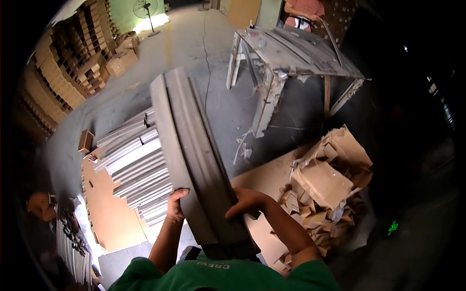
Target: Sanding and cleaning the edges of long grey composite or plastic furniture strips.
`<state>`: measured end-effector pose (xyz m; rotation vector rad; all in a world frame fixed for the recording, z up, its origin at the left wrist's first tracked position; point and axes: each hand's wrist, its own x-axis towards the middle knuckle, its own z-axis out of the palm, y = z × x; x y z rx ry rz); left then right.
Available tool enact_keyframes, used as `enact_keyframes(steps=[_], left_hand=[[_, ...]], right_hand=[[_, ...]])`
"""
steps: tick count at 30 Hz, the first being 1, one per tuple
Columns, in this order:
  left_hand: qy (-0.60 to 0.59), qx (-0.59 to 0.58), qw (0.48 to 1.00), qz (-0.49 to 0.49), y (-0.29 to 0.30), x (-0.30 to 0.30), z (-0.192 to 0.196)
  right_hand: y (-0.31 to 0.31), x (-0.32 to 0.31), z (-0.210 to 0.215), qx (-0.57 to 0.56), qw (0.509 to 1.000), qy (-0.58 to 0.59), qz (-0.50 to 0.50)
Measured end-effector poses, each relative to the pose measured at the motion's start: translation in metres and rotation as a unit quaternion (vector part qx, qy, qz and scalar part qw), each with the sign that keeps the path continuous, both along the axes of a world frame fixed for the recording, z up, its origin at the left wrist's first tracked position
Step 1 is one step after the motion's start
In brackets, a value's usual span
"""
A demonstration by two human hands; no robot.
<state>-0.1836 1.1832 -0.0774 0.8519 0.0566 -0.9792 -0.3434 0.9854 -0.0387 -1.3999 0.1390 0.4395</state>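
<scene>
A bundle of long grey moulded strips (196,131) lies between my hands, its near end close to my body and its far end pointing away over the floor. My left hand (176,202) grips its left edge, thumb on top. Round the right edge closes my right hand (245,201), with the thumb lying over the upper face. The fingers beneath the bundle are hidden. To the left, several similar grey strips (145,182) lie side by side on a flat cardboard sheet (111,213), partly covered by the bundle.
A worn work table (262,48) bears more strips, with a person (306,9) behind it. At right, a torn carton (323,182) lies among many cardboard pieces (315,225). Stacked cardboard (53,72) lines the far left. A fan (148,14) stands at the back; a cable (206,58) crosses the floor.
</scene>
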Motion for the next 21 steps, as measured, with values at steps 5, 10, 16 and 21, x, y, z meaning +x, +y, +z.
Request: enact_keyframes(steps=[5, 10, 16, 21], left_hand=[[-0.041, 0.020, 0.997, -0.061, -0.060, 0.001, 0.011], [-0.122, -0.039, 0.978, -0.165, -0.126, -0.010, 0.049], [-0.144, -0.050, 0.948, -0.280, -0.207, 0.001, 0.036], [-0.094, -0.059, 0.921, -0.374, -0.296, 0.019, 0.022]], right_hand=[[-0.048, -0.036, 0.020, -0.014, 0.997, -0.052, -0.054], [-0.078, -0.060, 0.032, -0.021, 0.989, -0.056, -0.133], [-0.122, -0.076, 0.024, -0.041, 0.976, 0.002, -0.212], [-0.161, -0.079, 0.012, 0.000, 0.923, 0.027, -0.383]])
